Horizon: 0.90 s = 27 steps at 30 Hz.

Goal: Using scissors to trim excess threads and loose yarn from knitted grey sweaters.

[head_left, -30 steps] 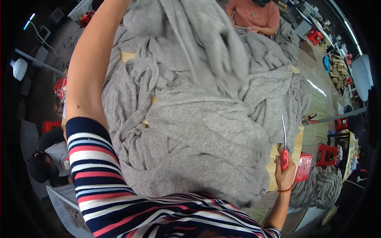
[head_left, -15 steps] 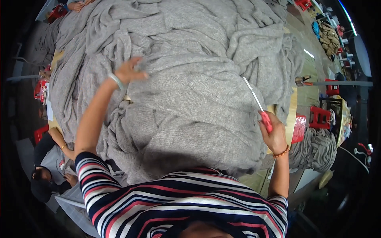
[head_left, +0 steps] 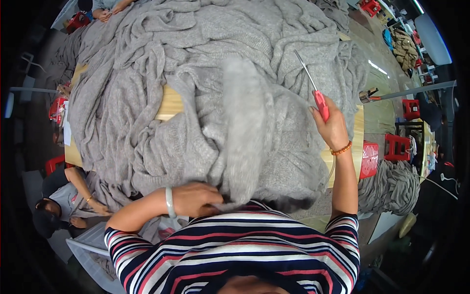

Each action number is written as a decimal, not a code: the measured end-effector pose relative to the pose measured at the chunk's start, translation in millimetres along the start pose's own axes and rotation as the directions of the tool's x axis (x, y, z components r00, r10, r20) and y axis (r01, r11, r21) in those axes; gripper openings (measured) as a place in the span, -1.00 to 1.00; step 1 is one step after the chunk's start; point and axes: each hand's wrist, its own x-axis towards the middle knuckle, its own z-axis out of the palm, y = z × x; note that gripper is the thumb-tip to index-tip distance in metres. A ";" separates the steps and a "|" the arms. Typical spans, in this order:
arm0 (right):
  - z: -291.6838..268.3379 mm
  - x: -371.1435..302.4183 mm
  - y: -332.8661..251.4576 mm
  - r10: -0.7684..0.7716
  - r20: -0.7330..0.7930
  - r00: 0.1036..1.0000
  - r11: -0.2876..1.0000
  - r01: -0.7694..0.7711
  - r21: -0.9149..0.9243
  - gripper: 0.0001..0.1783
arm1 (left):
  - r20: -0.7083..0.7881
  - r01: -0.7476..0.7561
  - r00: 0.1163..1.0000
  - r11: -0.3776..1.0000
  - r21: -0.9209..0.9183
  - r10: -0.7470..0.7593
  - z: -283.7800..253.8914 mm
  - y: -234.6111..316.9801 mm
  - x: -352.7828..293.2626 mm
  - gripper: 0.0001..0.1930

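Grey knitted cloth (head_left: 117, 93) is heaped in loose folds across the table. At its near edge, close to my striped shirt, my left hand (head_left: 197, 200) has its fingers curled around the cloth. A fold (head_left: 242, 132) running up from beside that hand is smeared by motion. On the right, my right hand (head_left: 333, 125) grips a red-handled tool (head_left: 320, 104) with a long, slender metal shaft. The shaft slants up and left above the cloth; its exact kind is unclear.
Bare wooden tabletop (head_left: 170, 104) shows through a gap in the cloth. Red stools (head_left: 397, 147) and a pile of grey knit (head_left: 391, 186) are at the right. A co-worker (head_left: 63, 201) sits at the left near a pale plastic crate (head_left: 90, 259); another person's hands (head_left: 110, 12) appear far left.
My left hand has come from over the cloth's middle left down to its near edge and closed on it. The cloth has shifted, baring tabletop. My right hand has moved up with the tool.
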 end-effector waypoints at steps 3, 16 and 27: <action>-3.1 4.0 -25.8 -0.039 0.005 0.999 0.999 0.039 0.018 -0.46 | -0.209 0.104 0.971 0.992 -0.072 -0.117 1.5 -0.5 3.6 -0.73; 35.0 11.5 -117.1 -0.289 0.237 0.927 0.957 0.272 0.105 -0.39 | -0.286 -0.140 0.904 0.855 0.500 0.316 53.6 6.9 126.4 -0.53; 57.3 -7.0 -86.8 -0.232 0.291 0.928 0.970 0.243 -0.001 -0.35 | -0.216 -0.329 0.918 0.942 0.062 0.334 61.1 15.3 159.0 -0.84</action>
